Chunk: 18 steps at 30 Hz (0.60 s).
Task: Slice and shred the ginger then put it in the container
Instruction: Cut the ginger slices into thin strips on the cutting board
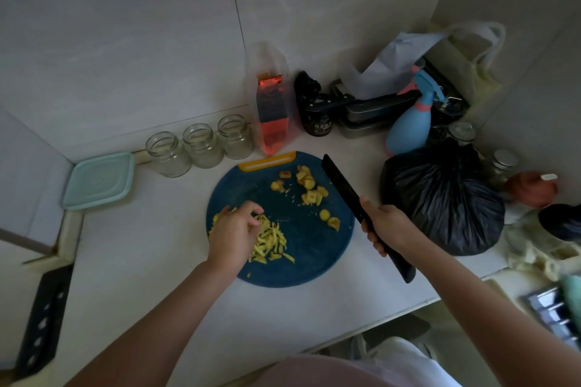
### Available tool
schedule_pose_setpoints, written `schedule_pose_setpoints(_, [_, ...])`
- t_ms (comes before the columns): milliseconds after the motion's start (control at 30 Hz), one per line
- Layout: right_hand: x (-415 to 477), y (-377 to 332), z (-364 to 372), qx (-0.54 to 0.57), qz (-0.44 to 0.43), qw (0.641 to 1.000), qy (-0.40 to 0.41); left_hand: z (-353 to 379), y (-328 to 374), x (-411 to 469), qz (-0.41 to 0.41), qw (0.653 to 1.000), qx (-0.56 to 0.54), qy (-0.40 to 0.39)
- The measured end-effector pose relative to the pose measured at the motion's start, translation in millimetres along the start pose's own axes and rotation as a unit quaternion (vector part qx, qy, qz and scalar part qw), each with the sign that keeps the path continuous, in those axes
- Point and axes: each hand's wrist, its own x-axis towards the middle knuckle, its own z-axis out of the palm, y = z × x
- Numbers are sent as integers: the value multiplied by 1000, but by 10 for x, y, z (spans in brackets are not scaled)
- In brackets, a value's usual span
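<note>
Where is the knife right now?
The black knife is in the right hand, raised over the blue cutting board's right edge, beside the black plastic bag.

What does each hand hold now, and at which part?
The right hand holds the black knife by its handle, blade over the board's edge. The left hand rests on the shredded ginger, fingers curled; whether it grips any cannot be told.
</note>
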Motion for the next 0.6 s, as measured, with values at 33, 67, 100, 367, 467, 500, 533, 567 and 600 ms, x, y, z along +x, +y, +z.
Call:
schedule_pose_setpoints(33, [22,7,11,-3,-4,1000,6,8,-1,8,5,1000,7,-1])
schedule_pose_setpoints(67, [42,14,22,-7,-9,1000,10,10,0,18,8,1000,16,-1])
schedule_pose_setpoints(100, [60,17,34,-12,-14,1000,14,16,-2,24,12,1000,24,-2])
schedule_pose_setpoints(367, [204,41,85,-24,-39,998,32,115,-84,129,23,998,36,-42])
schedule_pose_setpoints(467, [259,49,99,-29,-46,998,34,118,-52,162,32,998,33,-53])
schedule_pose_setpoints(500, [279,53,104,-31,-46,998,34,111,-40,175,23,998,18,-56])
schedule_pose_setpoints(533, [300,59,111,-33,-47,998,35,113,-32,193,9,998,4,-64])
schedule_pose_setpoints(567, [318,66,116,-34,-48,998,35,110,-10,212,-2,997,-5,-74])
schedule_pose_setpoints(600, [339,72,121,-37,-50,997,35,112,18,243,-8,997,-11,-81])
